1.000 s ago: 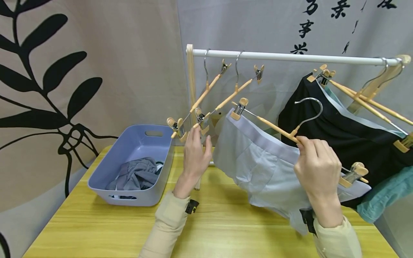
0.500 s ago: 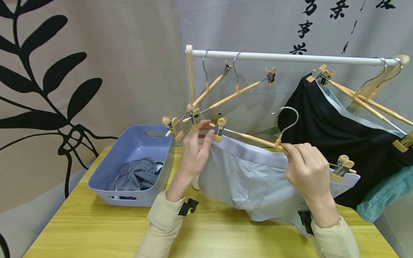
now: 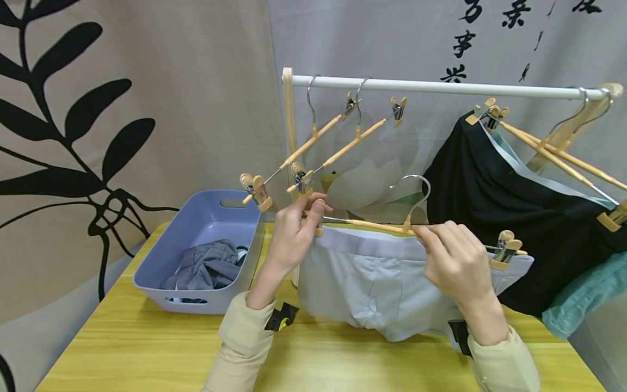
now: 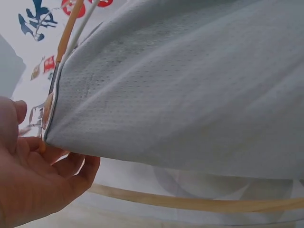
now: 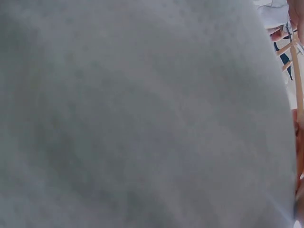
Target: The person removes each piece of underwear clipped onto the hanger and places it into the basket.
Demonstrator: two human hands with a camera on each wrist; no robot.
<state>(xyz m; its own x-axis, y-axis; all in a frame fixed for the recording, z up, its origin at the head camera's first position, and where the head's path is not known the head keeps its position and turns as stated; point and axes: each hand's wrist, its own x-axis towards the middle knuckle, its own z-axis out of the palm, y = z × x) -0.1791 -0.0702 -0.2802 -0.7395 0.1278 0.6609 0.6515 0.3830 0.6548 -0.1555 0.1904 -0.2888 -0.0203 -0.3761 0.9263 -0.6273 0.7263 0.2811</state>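
A pair of light grey boxer briefs (image 3: 362, 283) hangs by its waistband from a wooden clip hanger (image 3: 374, 225). My right hand (image 3: 458, 269) grips the hanger's bar just right of its metal hook. At the bar's left end, my left hand (image 3: 294, 234) pinches the clip (image 3: 319, 232), which the fingers mostly cover. The right-hand clip (image 3: 504, 253) bites the other end of the waistband. In the left wrist view, fingers of the left hand (image 4: 42, 175) lie at the garment's corner. Grey fabric (image 5: 142, 118) fills most of the right wrist view.
Two bare clip hangers (image 3: 313, 142) hang at the left of the white rail (image 3: 431, 87). Black shorts (image 3: 470, 218) and a teal garment (image 3: 585, 296) hang at the right. A blue basket (image 3: 196, 302) holding crumpled grey clothing (image 3: 210, 264) stands on the wooden table (image 3: 147, 348).
My right hand has moved left and slightly down with the hanger and briefs, bringing the bar nearer level. My left hand has come from beside the rack's hangers onto the briefs' left clip.
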